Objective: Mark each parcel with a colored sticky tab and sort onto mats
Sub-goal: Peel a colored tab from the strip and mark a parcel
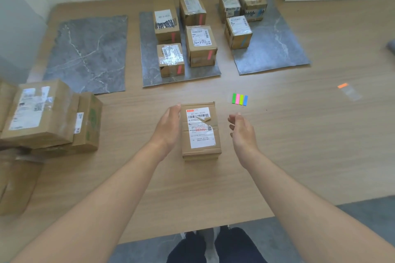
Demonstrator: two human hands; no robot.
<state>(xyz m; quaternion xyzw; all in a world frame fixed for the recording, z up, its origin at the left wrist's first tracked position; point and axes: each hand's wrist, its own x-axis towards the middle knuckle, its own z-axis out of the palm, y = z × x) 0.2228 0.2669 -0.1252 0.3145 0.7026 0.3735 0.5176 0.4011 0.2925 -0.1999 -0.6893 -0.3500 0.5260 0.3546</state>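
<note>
The left hand (168, 128) is lying flat and straight-fingered against the near side of the brown parcel (201, 132), which is standing on the wooden table (299, 145) between the two hands with its white shipping label facing up. The right hand (241, 132) is hanging just off the parcel's other side, apart from it, fingers loosely curled and gripping nothing that can be seen. Just beyond its fingertips the sticky tab pad (239, 99) is showing green, pink, yellow-green and blue strips; whether a fingertip is touching the pad's clear backing, I cannot tell. Further out past the left hand, the middle grey mat (149, 66) is carrying four cardboard parcels, each one wearing a red tab on its front face. Beyond the right hand, the right grey mat (277, 49) is holding three parcels, and the nearest of them (238, 32) is showing a blue tab; the other two are too small to read. Out past the left hand's outer side the left grey mat (85, 53) is lying flat, and nearer on that side a pile of parcels (40, 113) is sitting on the table. Well off to the right hand's outer side, a lone orange tab (342, 85) is lying on the wood.
</note>
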